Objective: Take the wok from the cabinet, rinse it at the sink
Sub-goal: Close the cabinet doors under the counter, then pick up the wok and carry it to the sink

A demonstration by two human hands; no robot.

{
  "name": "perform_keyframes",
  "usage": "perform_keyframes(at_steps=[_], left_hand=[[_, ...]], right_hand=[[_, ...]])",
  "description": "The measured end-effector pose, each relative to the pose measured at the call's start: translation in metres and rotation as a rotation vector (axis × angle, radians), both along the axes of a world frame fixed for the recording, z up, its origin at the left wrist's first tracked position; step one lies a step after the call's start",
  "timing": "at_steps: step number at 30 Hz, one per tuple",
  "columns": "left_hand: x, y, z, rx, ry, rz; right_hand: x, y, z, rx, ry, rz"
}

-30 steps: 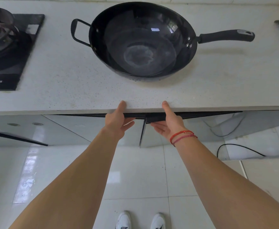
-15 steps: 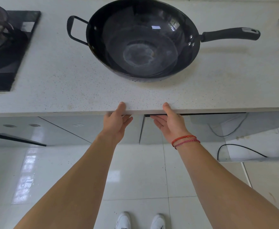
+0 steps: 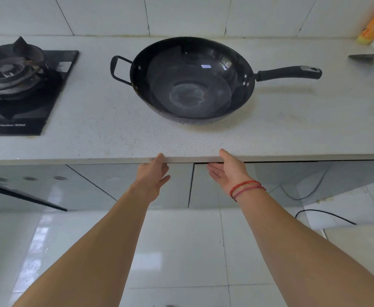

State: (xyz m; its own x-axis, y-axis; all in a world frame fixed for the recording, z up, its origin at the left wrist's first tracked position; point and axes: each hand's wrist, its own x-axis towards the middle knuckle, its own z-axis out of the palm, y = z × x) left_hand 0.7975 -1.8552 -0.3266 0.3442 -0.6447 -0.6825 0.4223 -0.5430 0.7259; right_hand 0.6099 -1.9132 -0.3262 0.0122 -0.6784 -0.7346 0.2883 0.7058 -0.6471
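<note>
Both cabinet doors [image 3: 159, 185] are now swinging flush; I'm watching the left hand [image 3: 152, 175] and right hand [image 3: 228, 172] pushing them, fingers loosely spread, gripping nothing, while the wok [image 3: 191, 79] is sitting on the counter [image 3: 93, 120], awaiting rinsing.

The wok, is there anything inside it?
No food or water shows inside the wok. You can see its dark shiny bowl with a pale grey ring at the bottom. It sits on the counter, and the spot right under it is hidden by the wok.
</note>
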Motion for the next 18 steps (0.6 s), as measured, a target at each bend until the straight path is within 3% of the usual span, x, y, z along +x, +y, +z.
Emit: perform_keyframes(at_steps=[7, 18], left_hand=[[-0.006, 0.036, 0.049, -0.048, -0.325, -0.197], [-0.037, 0.090, 0.161, -0.227, -1.104, -0.468]], right_hand=[[-0.020, 0.032, 0.052, -0.074, 0.234, 0.218], [-0.065, 0.092, 0.160, -0.572, 0.777, 0.595]])
